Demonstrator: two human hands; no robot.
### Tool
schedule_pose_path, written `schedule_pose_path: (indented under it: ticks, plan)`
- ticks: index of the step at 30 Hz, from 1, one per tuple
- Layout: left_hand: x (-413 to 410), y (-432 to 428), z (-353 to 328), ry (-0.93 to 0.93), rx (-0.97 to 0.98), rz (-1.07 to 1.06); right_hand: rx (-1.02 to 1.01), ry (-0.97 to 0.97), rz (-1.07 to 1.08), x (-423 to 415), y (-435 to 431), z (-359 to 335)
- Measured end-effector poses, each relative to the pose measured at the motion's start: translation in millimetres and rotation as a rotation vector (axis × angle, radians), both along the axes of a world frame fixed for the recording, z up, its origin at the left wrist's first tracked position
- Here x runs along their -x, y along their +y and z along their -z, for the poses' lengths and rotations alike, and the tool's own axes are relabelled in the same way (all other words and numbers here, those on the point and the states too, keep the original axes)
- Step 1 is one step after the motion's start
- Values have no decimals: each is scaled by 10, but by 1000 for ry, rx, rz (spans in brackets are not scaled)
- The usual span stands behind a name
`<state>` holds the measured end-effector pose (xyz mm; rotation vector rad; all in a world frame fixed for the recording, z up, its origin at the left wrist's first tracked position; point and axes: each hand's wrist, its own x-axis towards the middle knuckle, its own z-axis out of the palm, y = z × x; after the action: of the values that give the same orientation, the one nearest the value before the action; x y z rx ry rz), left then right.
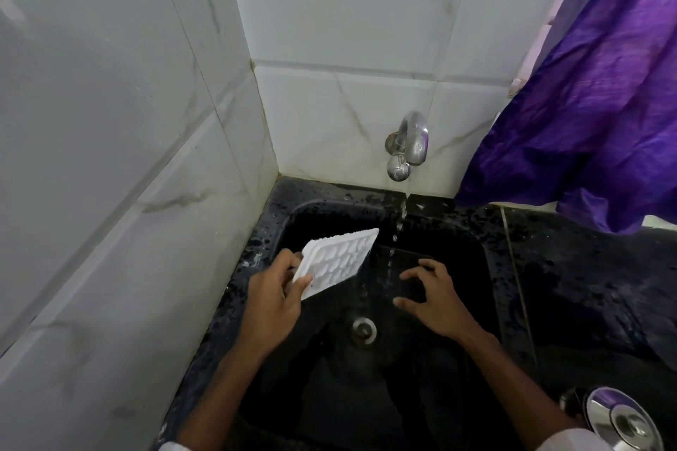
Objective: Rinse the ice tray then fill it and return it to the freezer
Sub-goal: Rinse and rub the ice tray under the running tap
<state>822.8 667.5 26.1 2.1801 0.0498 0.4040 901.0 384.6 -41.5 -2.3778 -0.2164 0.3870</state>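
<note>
Your left hand (273,298), below and to the left of the tap (412,141), grips the ice tray (340,260) by its near short end, thumb over the rim and fingers underneath. The tray hangs tilted over the sink (278,216), also below and left of the tap. Its far corner sits just beside the falling water (401,220) but, as far as I can tell, not in it.

This looks like the rinse step, so slide the tray to the right until the stream from the tap lands on the pockets. Hold it sloped so the water runs across every row and off the low edge. One hand pinching one end gives little control once water loads the tray.

Your right hand (436,298) hovers below the tap and just right of the stream, fingers spread and loosely bent, holding nothing. Bring it under the tray's free end to steady it.

The tray is white and thin, likely light, flexible plastic. It has a flat rim and close rows of rounded pockets facing up toward you. I cannot tell whether any water sits in them. Expect the tray to twist if you fill it while gripping only one end.
</note>
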Motion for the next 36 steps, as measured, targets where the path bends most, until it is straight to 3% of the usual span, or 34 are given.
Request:
schedule_pose_path:
  ticks: [7,11,13,15,17,20,22,24,26,28,32,34,36]
  plan:
    - [129,106,135,-72,-268,319,11,57,2,52,46,-1]
    - [176,113,222,-61,-332,354,-7,71,-3,63,69,-32]
    - [170,101,192,-44,-203,218,-12,89,3,65,81,-40]
    - [164,71,180,24,-13,-48,-33,98,42,85,126,-39]
    - [181,-22,217,152,364,-278,-132,163,151,137,209,-70]
    - [252,-367,203,206,1029,-432,-424,464,279,285,414,-212]
    - [286,-642,193,206,1303,-475,-607,670,263,386,560,-304]
    - [306,-885,220,198,1454,-512,-703,744,221,460,693,-332]
    - [347,-1066,262,228,1452,-485,-750,712,231,495,792,-313]
    - [402,-1134,318,300,1319,-439,-769,645,295,495,810,-284]
    - [481,-871,467,451,764,-99,-776,537,343,340,596,-264]
    - [424,-571,552,476,657,-183,-704,481,274,196,433,-333]
    - [271,-288,513,417,781,-365,-630,426,164,36,277,-460]
